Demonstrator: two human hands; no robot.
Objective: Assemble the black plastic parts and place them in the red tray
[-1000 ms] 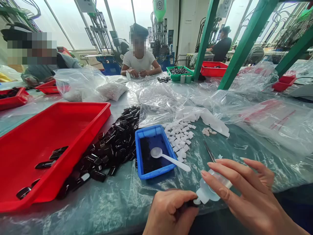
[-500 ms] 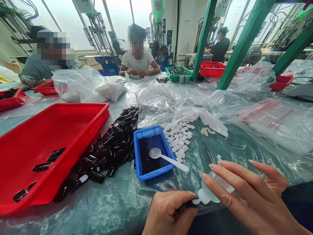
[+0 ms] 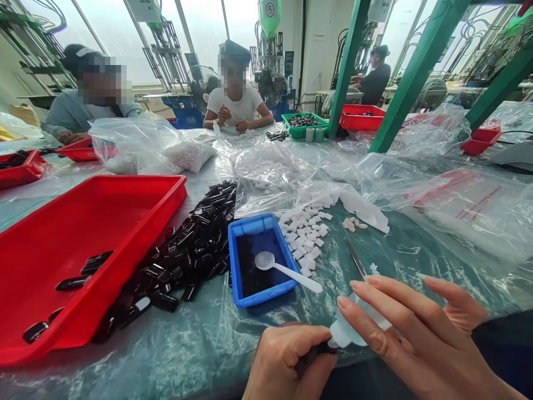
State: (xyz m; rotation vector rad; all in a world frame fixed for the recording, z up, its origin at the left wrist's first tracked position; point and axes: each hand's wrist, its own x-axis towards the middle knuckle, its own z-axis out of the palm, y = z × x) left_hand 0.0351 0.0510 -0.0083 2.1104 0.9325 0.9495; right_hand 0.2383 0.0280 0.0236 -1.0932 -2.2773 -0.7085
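My left hand [image 3: 287, 361] pinches a small black piece [image 3: 327, 346] near the table's front edge. Over it, my right hand [image 3: 420, 333] holds a translucent white bottle [image 3: 353, 328] on its side, with the tip against the black piece. The fingers of that hand lie stretched over the bottle and cover part of it. Just beyond them lie metal tweezers [image 3: 353, 258]. A blue tray [image 3: 239, 266] holds a dark layer and a white spoon [image 3: 291, 273]. White square pads [image 3: 306, 233] are scattered beside it.
To the left are a large red tray [image 3: 137, 222] with a few black pieces and a heap of black pieces [image 3: 195, 239]. Clear plastic bags [image 3: 270, 166] lie behind. Several people sit farther back. Green posts [image 3: 420, 72] rise at the back right.
My right hand and the bottle have shifted slightly left, closer to the black piece. My left hand has barely moved. The person across now holds up a small red thing.
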